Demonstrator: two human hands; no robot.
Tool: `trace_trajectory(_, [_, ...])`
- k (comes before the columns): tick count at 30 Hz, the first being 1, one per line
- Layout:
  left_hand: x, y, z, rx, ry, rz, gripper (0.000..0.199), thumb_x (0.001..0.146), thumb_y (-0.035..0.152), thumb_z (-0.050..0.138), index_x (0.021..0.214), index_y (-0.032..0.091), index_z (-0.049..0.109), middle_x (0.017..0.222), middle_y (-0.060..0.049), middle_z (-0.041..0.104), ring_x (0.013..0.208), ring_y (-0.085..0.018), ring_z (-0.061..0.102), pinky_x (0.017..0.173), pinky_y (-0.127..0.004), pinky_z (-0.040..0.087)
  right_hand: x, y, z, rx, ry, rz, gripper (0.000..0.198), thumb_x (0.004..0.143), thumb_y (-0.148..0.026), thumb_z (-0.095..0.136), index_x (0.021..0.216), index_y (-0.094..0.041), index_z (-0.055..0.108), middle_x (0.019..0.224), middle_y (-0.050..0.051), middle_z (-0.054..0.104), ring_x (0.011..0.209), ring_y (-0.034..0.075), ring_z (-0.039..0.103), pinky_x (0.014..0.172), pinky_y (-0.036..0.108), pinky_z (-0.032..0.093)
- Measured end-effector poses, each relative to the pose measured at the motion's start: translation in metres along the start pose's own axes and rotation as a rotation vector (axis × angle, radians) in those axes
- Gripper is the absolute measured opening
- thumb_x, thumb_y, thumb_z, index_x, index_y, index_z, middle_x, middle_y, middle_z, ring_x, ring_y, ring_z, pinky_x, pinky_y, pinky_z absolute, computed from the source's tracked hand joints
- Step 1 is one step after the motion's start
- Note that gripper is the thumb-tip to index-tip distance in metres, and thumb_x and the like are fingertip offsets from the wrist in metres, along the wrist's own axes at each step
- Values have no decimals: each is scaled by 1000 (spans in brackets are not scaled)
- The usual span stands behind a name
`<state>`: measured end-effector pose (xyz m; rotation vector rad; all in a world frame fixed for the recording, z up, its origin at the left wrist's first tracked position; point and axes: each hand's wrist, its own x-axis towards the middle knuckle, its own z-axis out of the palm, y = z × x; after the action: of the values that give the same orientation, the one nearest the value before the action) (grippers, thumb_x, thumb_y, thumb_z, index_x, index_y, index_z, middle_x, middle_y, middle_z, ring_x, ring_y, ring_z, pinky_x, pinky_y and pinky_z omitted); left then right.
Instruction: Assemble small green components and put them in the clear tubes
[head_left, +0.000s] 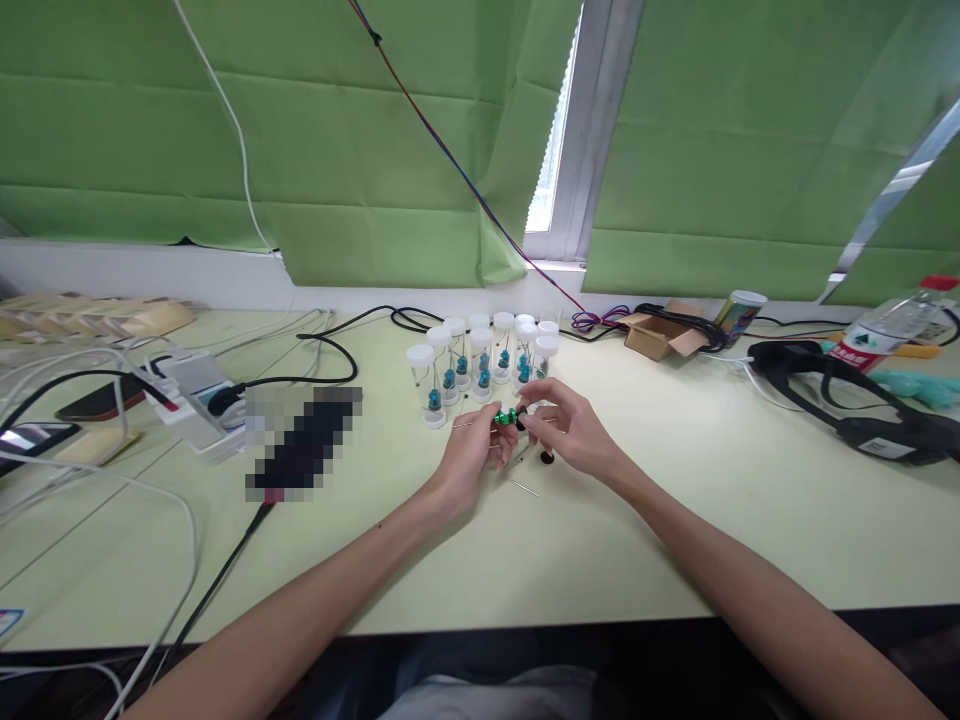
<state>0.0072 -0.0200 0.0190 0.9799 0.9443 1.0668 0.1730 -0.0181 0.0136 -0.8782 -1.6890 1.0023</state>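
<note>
My left hand (466, 450) is closed on a small shiny green metal part (504, 417), with thin metal rods sticking out around the fingers. At the right end of this part sits a small black round piece (521, 418), which the fingertips of my right hand (574, 430) pinch. Below my hands a black disc (547, 458) and a thin metal pin (524, 488) lie on the table. Just beyond my hands stand several clear tubes (421, 385) with white caps, each with a blue part near its bottom. Some tubes are partly hidden by others.
A power strip (196, 400) with cables and a pixelated dark object (307, 445) lie to the left. An open cardboard box (660, 332), a can (741, 315), a black headset (847, 410) and a plastic bottle (889, 325) are on the right. Cables run along the back.
</note>
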Motion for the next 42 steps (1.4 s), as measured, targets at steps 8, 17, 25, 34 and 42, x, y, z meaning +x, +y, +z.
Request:
trace_trajectory(8, [0,1,0,35,-25,7,34,85,43,57,65,15,59,63,-3,59,47,-9,47,45,-24,34,0,2,0,3,15,20,30,89,-41,63,111,-22,55,99,4,56,56,9,56,46,25,46])
trace_trajectory(17, [0,0,0,43,-41,11,33,85,43,58,67,16,59,64,-3,59,50,-10,48,45,-24,33,1,-1,0,29,10,5,27,91,-41,61,109,-20,56,80,0,59,54,10,55,47,25,46])
trace_trajectory(25, [1,-2,-1,46,-58,0,40,83,52,61,67,16,59,64,-3,59,49,-10,47,45,-24,33,-1,-5,2,15,12,8,27,93,-43,58,104,-19,56,64,-4,57,51,11,52,49,24,45])
trace_trajectory(34, [0,-2,-2,72,-96,13,46,84,58,58,65,16,60,64,-4,60,50,-11,48,47,-25,35,0,-5,1,0,25,28,27,94,-45,56,102,-19,57,61,-4,58,48,10,52,49,23,44])
trace_trajectory(42, [-2,1,0,69,-111,15,46,85,58,57,66,16,61,64,-3,59,50,-11,48,46,-25,34,0,-5,1,2,34,16,27,94,-44,56,101,-19,58,62,-3,60,47,10,52,47,23,44])
